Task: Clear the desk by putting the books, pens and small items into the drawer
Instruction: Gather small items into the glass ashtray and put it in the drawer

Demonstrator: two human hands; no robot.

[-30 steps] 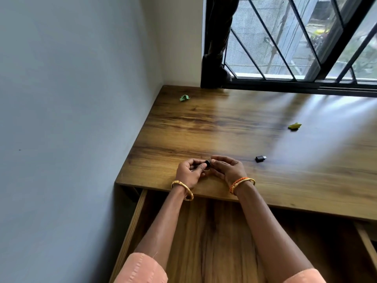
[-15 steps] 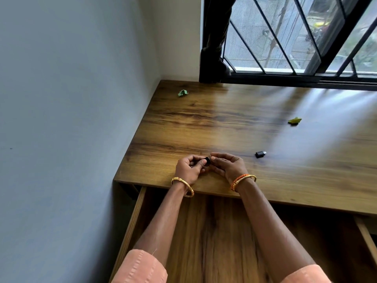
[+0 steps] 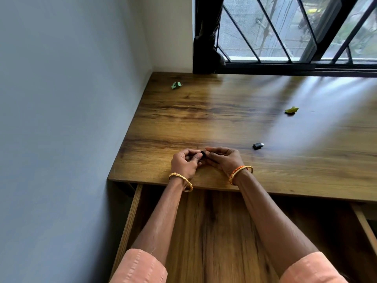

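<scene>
Both my hands meet near the front edge of the wooden desk. My left hand and my right hand pinch one small black item between their fingertips; most of it is hidden by the fingers. A small black adapter lies on the desk to the right of my right hand. A crumpled green scrap sits at the far left corner, and a yellow-green scrap lies further right. Below the desk edge the drawer is pulled out under my forearms.
A grey wall runs along the left side of the desk. A barred window with a dark frame stands behind the desk. A second drawer rail shows at the lower right.
My hands stay together on the small black item with only slight finger movement. The view has tilted a little, so the desk sits lower in the frame.
</scene>
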